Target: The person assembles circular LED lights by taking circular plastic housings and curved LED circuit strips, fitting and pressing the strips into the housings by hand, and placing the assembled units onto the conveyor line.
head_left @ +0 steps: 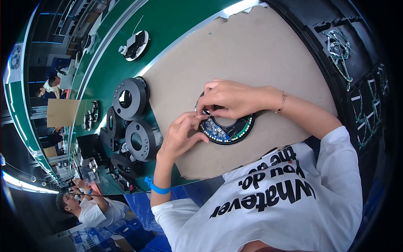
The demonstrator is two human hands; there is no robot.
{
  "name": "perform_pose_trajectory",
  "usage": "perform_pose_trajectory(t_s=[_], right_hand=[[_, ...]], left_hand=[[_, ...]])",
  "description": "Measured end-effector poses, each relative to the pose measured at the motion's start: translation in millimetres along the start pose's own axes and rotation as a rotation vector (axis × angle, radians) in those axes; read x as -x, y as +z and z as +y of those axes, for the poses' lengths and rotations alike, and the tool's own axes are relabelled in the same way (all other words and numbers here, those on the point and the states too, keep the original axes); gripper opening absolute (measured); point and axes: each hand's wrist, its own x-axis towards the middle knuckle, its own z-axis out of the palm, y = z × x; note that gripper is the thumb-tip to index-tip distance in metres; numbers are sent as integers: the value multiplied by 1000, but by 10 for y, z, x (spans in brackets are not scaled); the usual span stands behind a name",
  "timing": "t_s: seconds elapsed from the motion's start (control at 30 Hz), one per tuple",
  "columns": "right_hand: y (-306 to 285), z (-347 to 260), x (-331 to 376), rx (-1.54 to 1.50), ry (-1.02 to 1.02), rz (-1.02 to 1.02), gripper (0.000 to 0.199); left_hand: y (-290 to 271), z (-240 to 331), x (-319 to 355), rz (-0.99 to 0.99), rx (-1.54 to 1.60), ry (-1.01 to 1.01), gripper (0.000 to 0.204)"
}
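A round black part with a ring-shaped circuit board lies on a sheet of brown cardboard. The ring carries a row of small light-coloured dots along its rim and a blue board section. My left hand rests at the ring's left edge, fingertips pinched on the board there. My right hand reaches over the ring's top, thumb and forefinger pinched close to the left fingertips. What the fingertips hold is too small to tell. A blue band circles my left wrist and a thin bracelet my right.
Several grey ring-shaped housings stand left of the cardboard on a green belt. A white round unit lies farther up the belt. Black trays with green wire parts sit at the right. Other people work at the far left.
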Motion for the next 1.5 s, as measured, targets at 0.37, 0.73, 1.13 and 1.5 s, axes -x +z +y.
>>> perform_pose_trajectory(t_s=[0.37,0.73,1.13,1.5], right_hand=[[32,32,9,55,-17,60,15],[67,5,-20,40,-136,242,14],[66,36,-23,86,-143,218,9],[90,15,-66,103,-110,184,10]], left_hand=[[214,203,-103,267,72,-328,38],[224,77,-33,362,400,-623,33],[229,66,92,361,193,-500,45],[189,38,132,312,173,-485,42]])
